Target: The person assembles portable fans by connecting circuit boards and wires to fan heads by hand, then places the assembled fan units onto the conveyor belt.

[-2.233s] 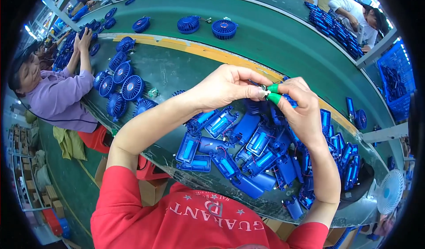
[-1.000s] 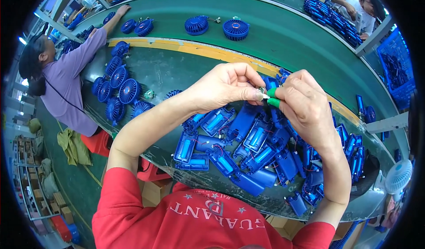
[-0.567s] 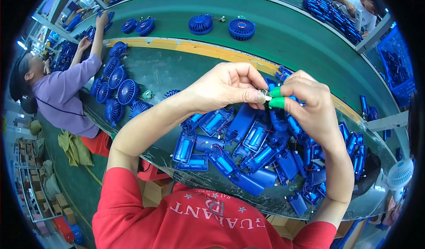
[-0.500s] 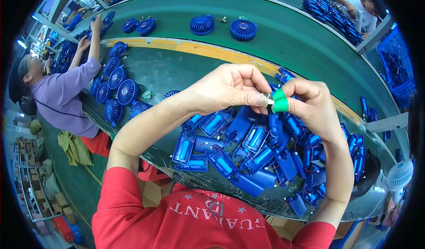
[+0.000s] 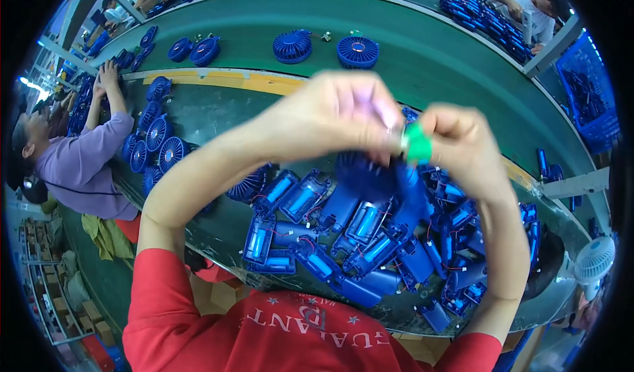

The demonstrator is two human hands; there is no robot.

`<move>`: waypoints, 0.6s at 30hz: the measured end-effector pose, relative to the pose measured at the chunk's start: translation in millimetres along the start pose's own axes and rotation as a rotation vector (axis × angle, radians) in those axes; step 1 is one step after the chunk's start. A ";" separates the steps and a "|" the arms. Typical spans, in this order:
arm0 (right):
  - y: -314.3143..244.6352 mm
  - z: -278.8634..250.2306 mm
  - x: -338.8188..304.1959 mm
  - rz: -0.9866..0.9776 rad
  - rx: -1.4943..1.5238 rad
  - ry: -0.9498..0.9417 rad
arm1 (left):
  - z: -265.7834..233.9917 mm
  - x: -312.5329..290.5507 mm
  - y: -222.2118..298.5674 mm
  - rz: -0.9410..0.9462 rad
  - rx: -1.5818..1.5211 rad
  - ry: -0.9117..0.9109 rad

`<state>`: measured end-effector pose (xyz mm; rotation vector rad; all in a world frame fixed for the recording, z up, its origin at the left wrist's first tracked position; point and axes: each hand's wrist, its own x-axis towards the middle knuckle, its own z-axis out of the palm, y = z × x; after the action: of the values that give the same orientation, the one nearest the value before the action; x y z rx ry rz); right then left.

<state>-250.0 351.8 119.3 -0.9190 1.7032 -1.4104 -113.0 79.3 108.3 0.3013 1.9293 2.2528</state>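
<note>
Both my hands are raised over the bench with their fingertips meeting, smeared by motion. My left hand [image 5: 340, 117] is closed in a pinch on a small whitish connector [image 5: 399, 141]. Against it presses my right hand [image 5: 459, 141], also pinching, with green tape [image 5: 418, 143] round its fingertips; what lies between those fingers is hidden. Just below hangs or rests a dark blue round fan head [image 5: 366, 177], blurred. Under my hands is a heap of blue handle housings [image 5: 376, 246], several showing light-blue battery cells and thin red wires.
Blue fan heads [image 5: 158, 134] are grouped on the bench at left, near a person in purple [image 5: 86, 154]. A green conveyor [image 5: 251, 25] beyond the yellow edge [image 5: 257, 82] carries more fan heads [image 5: 358, 52]. A white desk fan [image 5: 594, 260] and metal post [image 5: 574, 184] stand at right.
My hands stay together but have risen slightly and blur with motion. A dark fan head now shows beneath them. The view has shifted a little; the person at left has brought both hands together.
</note>
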 end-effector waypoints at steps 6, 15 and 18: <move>11.5 -131.6 50.5 -0.160 -0.106 0.464 | -114.7 144.2 -90.5 0.281 0.888 0.403; 142.9 -183.7 74.4 -0.178 -1.053 0.643 | -163.0 273.7 -188.4 0.061 1.576 0.341; 126.0 -121.4 65.7 -0.429 -1.169 0.226 | -165.2 278.9 -184.1 -0.166 1.718 0.228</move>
<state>-396.9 369.0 5.0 -1.8642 2.6524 -0.6340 -426.5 19.8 -84.4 0.0099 3.2098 0.0091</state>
